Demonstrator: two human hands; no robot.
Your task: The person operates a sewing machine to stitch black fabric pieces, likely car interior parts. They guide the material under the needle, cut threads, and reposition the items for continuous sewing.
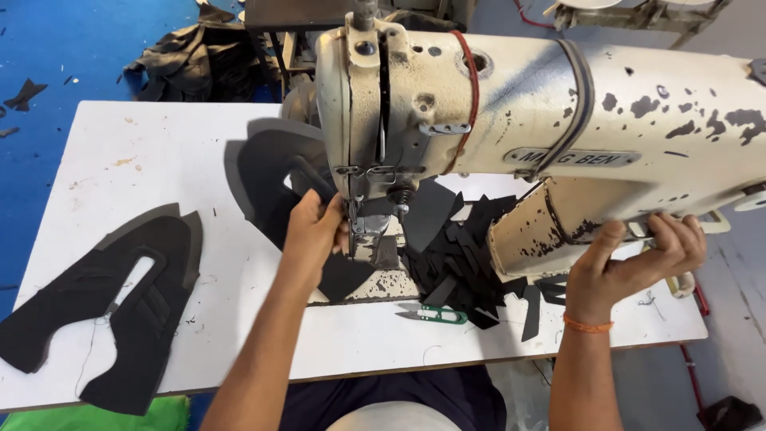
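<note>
- Landmark: cream industrial sewing machine, paint chipped, standing on the white table.
- Left hand: at the machine's needle end, grip closed on the edge of a black shoe-upper piece lying at the needle; fingertips just beside the presser foot.
- Right hand: under the machine's arm on the right, fingers curled around a pale lever or handle there; grip closed on it. Orange band on the wrist.
- Second black shoe-upper piece: flat on the table, well left of the machine, apart from both hands.
- Pile of black fabric strips: on the table under the machine's arm, between the hands.
- Green-handled thread snips: on the table just in front of the machine's base, beside the strips.
</note>
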